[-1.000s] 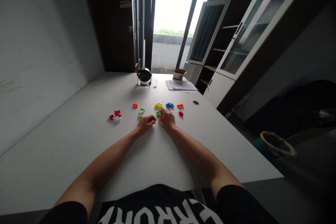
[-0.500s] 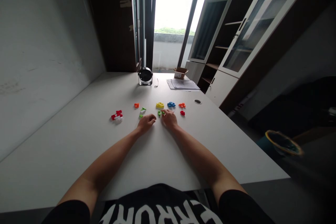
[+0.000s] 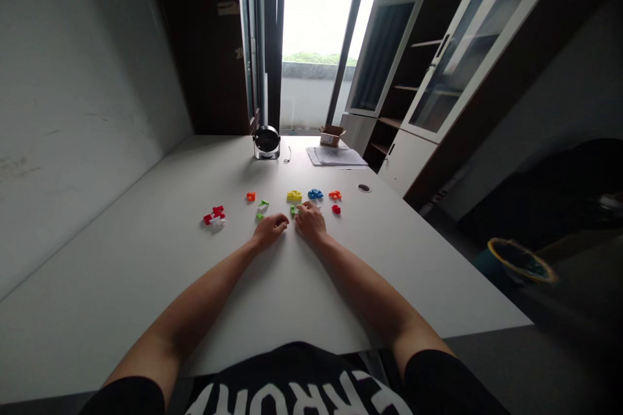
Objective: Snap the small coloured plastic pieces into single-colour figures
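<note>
My left hand [image 3: 271, 231] rests on the white table with its fingers curled in; whether anything is inside them is hidden. Just beyond it lie small green plastic pieces [image 3: 260, 216] with a white part. My right hand [image 3: 310, 222] bends its fingers down over small pieces, thumb and fingertips close together; what they grip is too small to make out. At its fingertips is a green piece [image 3: 293, 210]. Behind that hand sit a yellow piece [image 3: 294, 196] and a blue piece [image 3: 315, 194]. To its right are an orange piece [image 3: 335, 195] and a red piece [image 3: 336, 209].
Red and white pieces [image 3: 215, 216] lie at the left, and another orange piece [image 3: 250, 196] farther back. Toward the far edge stand a round black device [image 3: 267, 141], papers [image 3: 335, 156] and a small cardboard box [image 3: 331, 135]. A cable hole [image 3: 364, 188] is at the right.
My right hand has shifted slightly, and its fingers now cover more of the small green pieces. My left hand stays curled in place. The whole view has moved a little.
</note>
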Action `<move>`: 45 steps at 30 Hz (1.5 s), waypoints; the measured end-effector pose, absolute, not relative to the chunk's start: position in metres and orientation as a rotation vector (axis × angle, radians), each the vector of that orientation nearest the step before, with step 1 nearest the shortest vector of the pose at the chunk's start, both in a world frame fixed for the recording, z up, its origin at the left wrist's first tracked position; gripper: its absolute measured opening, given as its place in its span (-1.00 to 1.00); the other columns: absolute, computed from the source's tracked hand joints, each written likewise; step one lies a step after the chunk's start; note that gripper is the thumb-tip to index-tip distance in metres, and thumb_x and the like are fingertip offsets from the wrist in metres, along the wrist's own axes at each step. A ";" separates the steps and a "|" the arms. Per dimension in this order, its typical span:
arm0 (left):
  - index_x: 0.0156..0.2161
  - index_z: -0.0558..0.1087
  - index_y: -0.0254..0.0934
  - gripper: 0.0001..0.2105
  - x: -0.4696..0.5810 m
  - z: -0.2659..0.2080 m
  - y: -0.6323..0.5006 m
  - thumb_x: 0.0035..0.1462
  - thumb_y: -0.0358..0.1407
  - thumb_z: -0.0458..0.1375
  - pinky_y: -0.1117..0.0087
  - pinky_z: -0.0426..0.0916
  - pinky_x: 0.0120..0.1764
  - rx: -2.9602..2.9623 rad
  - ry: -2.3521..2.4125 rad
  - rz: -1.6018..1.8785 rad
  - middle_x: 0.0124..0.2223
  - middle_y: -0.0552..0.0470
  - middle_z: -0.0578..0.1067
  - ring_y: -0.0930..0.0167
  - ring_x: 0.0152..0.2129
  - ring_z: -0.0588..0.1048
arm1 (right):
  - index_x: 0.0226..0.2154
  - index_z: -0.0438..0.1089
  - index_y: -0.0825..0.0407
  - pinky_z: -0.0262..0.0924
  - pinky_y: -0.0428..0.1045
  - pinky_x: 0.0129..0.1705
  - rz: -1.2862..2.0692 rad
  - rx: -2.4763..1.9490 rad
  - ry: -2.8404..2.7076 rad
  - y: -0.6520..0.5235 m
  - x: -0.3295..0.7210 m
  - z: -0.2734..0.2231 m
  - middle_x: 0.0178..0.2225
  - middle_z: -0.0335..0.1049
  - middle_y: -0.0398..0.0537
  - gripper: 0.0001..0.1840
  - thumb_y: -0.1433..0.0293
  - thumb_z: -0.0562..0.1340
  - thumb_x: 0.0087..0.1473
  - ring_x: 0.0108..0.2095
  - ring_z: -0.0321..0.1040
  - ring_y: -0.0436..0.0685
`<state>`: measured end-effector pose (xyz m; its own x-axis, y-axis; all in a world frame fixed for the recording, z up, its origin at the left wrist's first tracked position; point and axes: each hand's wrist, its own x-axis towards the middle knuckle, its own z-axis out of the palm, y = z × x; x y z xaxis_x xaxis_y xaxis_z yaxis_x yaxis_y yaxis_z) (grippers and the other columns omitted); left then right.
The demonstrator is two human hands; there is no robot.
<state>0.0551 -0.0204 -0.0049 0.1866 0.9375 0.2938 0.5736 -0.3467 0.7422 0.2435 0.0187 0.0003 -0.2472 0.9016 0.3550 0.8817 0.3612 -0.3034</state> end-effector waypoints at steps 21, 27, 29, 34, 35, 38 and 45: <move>-0.19 0.58 -0.19 -0.78 0.056 0.001 -0.024 0.16 -0.28 0.10 0.36 0.32 -0.28 2.030 1.439 0.951 -0.31 0.05 0.61 0.37 -0.39 0.50 | 0.02 0.42 -0.01 0.22 -0.01 -0.07 0.033 -1.522 -2.188 0.016 0.244 0.003 0.03 0.36 0.08 -0.72 0.36 0.15 0.30 -0.07 0.35 0.16; -0.19 0.57 -0.18 -0.79 0.057 0.001 -0.024 0.17 -0.27 0.09 0.37 0.33 -0.27 2.046 1.456 0.952 -0.30 0.06 0.61 0.38 -0.39 0.50 | -0.03 0.49 -0.07 0.26 -0.01 -0.07 -0.002 -1.392 -2.237 0.016 0.247 0.003 0.06 0.33 0.02 -0.74 0.33 0.18 0.27 -0.08 0.36 0.14; -0.20 0.57 -0.18 -0.80 0.057 0.001 -0.024 0.17 -0.27 0.09 0.36 0.33 -0.25 2.051 1.458 0.950 -0.30 0.06 0.60 0.38 -0.38 0.50 | -0.03 0.50 -0.07 0.28 0.01 -0.05 0.000 -1.365 -2.257 0.017 0.248 0.002 0.09 0.32 0.03 -0.74 0.33 0.20 0.26 -0.09 0.37 0.14; -0.20 0.57 -0.16 -0.79 0.058 0.003 -0.025 0.18 -0.25 0.09 0.34 0.34 -0.22 2.041 1.450 0.938 -0.28 0.06 0.61 0.36 -0.36 0.49 | -0.02 0.50 -0.09 0.24 0.07 0.08 -0.045 -1.283 -2.329 0.015 0.248 0.002 0.21 0.22 0.05 -0.72 0.32 0.22 0.24 0.06 0.32 0.20; -0.20 0.57 -0.16 -0.79 0.058 0.004 -0.026 0.19 -0.24 0.09 0.34 0.34 -0.22 2.038 1.450 0.934 -0.28 0.05 0.61 0.36 -0.36 0.49 | 0.01 0.49 -0.10 0.23 0.09 0.10 -0.059 -1.280 -2.339 0.015 0.247 0.002 0.24 0.20 0.06 -0.70 0.32 0.23 0.23 0.11 0.28 0.23; -0.20 0.57 -0.16 -0.79 0.058 0.004 -0.026 0.19 -0.23 0.09 0.35 0.33 -0.25 2.042 1.450 0.932 -0.29 0.05 0.61 0.36 -0.38 0.48 | 0.09 0.45 -0.10 0.19 0.13 0.16 -0.075 -1.303 -2.366 0.014 0.247 0.002 0.29 0.13 0.07 -0.62 0.30 0.24 0.21 0.18 0.22 0.29; -0.22 0.56 -0.17 -0.81 0.058 0.005 -0.026 0.19 -0.24 0.10 0.36 0.32 -0.27 2.067 1.469 0.909 -0.30 0.05 0.60 0.36 -0.39 0.47 | 0.02 0.46 -0.04 0.19 0.12 0.16 -0.063 -1.314 -2.373 0.012 0.247 0.005 0.24 0.20 0.10 -0.68 0.29 0.21 0.24 0.16 0.24 0.27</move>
<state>0.0582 -0.0260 0.0050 0.2178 0.9419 0.2559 0.6497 -0.3356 0.6821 0.2467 0.0123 0.0054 -0.4617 0.7993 0.3846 0.8186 0.5509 -0.1623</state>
